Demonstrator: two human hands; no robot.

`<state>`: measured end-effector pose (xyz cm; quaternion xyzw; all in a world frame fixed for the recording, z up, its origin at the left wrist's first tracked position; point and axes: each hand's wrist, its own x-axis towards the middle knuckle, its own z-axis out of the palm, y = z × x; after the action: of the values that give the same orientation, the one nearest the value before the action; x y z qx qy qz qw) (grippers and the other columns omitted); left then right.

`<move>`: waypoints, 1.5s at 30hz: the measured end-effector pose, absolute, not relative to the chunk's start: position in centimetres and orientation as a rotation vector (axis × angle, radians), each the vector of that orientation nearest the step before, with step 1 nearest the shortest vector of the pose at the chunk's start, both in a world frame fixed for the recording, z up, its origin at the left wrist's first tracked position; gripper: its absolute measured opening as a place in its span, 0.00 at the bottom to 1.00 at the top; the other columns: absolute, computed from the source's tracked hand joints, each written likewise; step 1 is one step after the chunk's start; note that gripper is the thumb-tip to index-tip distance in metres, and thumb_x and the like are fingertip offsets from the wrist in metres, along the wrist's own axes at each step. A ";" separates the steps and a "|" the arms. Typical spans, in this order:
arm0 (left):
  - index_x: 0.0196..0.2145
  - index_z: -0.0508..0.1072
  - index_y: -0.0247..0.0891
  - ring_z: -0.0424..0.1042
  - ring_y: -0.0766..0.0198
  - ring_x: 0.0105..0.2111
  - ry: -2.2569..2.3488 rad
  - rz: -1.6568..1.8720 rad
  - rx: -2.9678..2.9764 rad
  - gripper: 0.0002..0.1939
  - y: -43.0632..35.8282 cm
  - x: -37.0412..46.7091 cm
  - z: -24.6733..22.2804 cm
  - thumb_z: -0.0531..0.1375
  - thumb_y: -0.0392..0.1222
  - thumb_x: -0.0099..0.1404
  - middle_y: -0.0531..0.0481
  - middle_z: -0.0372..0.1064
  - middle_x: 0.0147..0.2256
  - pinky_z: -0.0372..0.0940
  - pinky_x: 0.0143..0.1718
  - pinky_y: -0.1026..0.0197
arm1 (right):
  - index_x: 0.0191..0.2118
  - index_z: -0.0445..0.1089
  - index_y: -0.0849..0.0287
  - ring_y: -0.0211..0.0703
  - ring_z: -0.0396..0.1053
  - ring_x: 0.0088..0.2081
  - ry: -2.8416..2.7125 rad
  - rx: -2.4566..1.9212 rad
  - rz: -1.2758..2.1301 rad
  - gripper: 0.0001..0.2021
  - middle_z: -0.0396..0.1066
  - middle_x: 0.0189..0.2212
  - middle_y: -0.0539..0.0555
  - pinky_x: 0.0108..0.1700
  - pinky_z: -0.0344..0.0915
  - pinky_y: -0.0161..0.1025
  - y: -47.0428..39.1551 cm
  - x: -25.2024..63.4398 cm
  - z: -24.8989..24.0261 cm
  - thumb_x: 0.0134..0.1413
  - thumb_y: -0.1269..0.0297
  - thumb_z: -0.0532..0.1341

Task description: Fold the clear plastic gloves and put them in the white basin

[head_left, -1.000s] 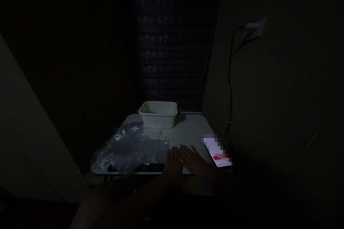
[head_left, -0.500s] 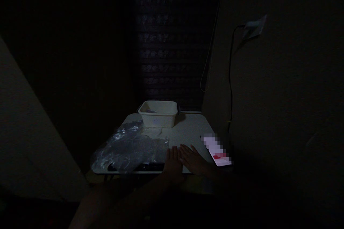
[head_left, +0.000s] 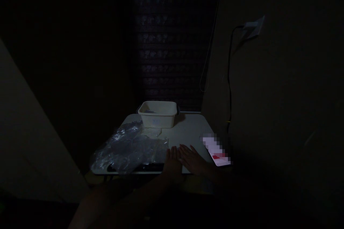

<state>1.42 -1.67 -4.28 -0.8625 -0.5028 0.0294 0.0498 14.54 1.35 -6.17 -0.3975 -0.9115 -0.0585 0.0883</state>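
Observation:
My left hand (head_left: 172,161) lies flat on the front of the small white table (head_left: 188,128), palm down, its fingers stretched forward. Beside it, my right hand (head_left: 191,159) is flat too, fingers a little spread and angled toward the left one; their fingertips nearly meet. Neither hand holds anything. A crumpled clear plastic sheet or bag (head_left: 129,150) covers the table's left side, its right edge close to my left fingers. To the right of my right hand a lit phone (head_left: 216,150) rests at the table's edge, its screen blurred out.
At the back of the table stands a white plastic tub (head_left: 158,120) with dark side handles and something unclear inside. A cord (head_left: 229,78) hangs from a wall outlet (head_left: 252,28) on the right. Dark blinds (head_left: 156,53) cover the back. The room is very dim.

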 end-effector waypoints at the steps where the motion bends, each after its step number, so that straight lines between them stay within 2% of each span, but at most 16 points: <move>1: 0.51 0.42 0.23 0.30 0.47 0.50 -1.538 0.090 -2.624 0.43 -1.7 1.4 -4.2 0.48 0.56 0.44 0.34 0.35 0.52 0.27 0.46 0.47 | 0.51 0.44 0.63 0.41 0.37 0.52 -2.711 -1.185 -0.178 0.23 0.44 0.51 0.56 0.50 0.37 0.46 1.3 14.5 -6.2 0.51 0.59 0.33; 8: 0.51 0.41 0.22 0.29 0.47 0.50 -1.557 0.115 -2.633 0.44 -1.7 1.5 -4.1 0.47 0.58 0.44 0.34 0.35 0.52 0.27 0.46 0.47 | 0.51 0.44 0.62 0.40 0.37 0.52 -2.695 -1.188 -0.214 0.23 0.44 0.51 0.55 0.50 0.37 0.46 1.1 14.6 -6.1 0.51 0.59 0.33; 23: 0.51 0.40 0.23 0.29 0.48 0.51 -1.500 0.116 -2.664 0.45 -1.6 1.4 -3.8 0.50 0.54 0.41 0.34 0.32 0.52 0.27 0.47 0.47 | 0.51 0.45 0.63 0.42 0.38 0.52 -2.609 -1.190 -0.376 0.23 0.46 0.51 0.56 0.50 0.35 0.46 0.8 14.1 -5.6 0.51 0.59 0.35; 29: 0.51 0.40 0.25 0.29 0.48 0.51 -1.485 0.073 -2.661 0.44 -1.5 1.4 -4.0 0.49 0.55 0.42 0.34 0.33 0.52 0.27 0.47 0.47 | 0.50 0.47 0.65 0.43 0.39 0.52 -2.598 -1.236 -0.356 0.24 0.46 0.50 0.58 0.50 0.36 0.46 1.3 14.1 -6.0 0.51 0.58 0.34; 45: 0.51 0.39 0.24 0.29 0.47 0.51 -1.490 0.080 -2.633 0.45 -1.4 1.4 -4.4 0.46 0.60 0.43 0.34 0.33 0.52 0.26 0.46 0.46 | 0.51 0.46 0.64 0.42 0.37 0.52 -2.635 -1.193 -0.337 0.23 0.45 0.51 0.57 0.50 0.37 0.46 1.6 14.5 -6.7 0.51 0.58 0.34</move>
<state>1.42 -1.45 -4.45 -0.8687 -0.4913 0.0263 0.0575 14.51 1.62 -6.74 -0.4069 -0.8989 -0.1151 0.1146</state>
